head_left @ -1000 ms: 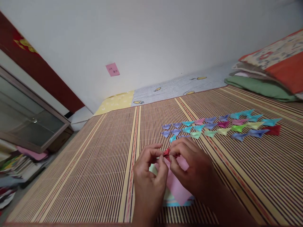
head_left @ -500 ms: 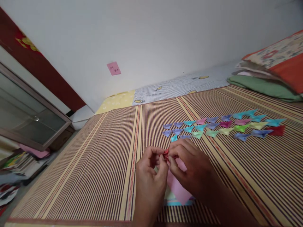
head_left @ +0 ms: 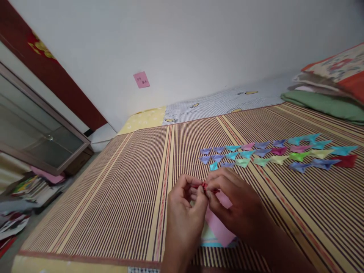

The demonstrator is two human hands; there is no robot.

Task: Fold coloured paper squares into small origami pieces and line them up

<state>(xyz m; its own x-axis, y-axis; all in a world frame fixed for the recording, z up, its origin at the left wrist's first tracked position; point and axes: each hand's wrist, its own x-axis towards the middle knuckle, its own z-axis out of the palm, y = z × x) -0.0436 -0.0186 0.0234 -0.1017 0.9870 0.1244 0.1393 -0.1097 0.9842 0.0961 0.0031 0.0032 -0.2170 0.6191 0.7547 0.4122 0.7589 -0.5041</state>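
Observation:
Between both hands is a small folded red paper (head_left: 204, 186), mostly covered by fingers. My left hand (head_left: 186, 206) pinches its left side between thumb and fingers. My right hand (head_left: 236, 201) is closed on its right side, fingertips close to those of the left. Below the hands lies a stack of coloured paper sheets, with a pink sheet (head_left: 220, 223) on top and a light blue edge showing underneath. Beyond the hands, several small folded paper boats (head_left: 263, 152) in blue, purple, green, yellow, pink and red stand in rows on the striped mat.
The striped bamboo mat (head_left: 113, 197) covers the bed. Folded bedding and a pillow (head_left: 338, 83) are piled at the right by the wall. A pink note (head_left: 141, 80) is on the wall. At the left stand a glass-fronted cabinet (head_left: 48, 125) and stacked books (head_left: 31, 189).
The camera view has shifted slightly, so the scene sits a little further right. Both hands still hold the red paper, with the fingers slightly repositioned on it.

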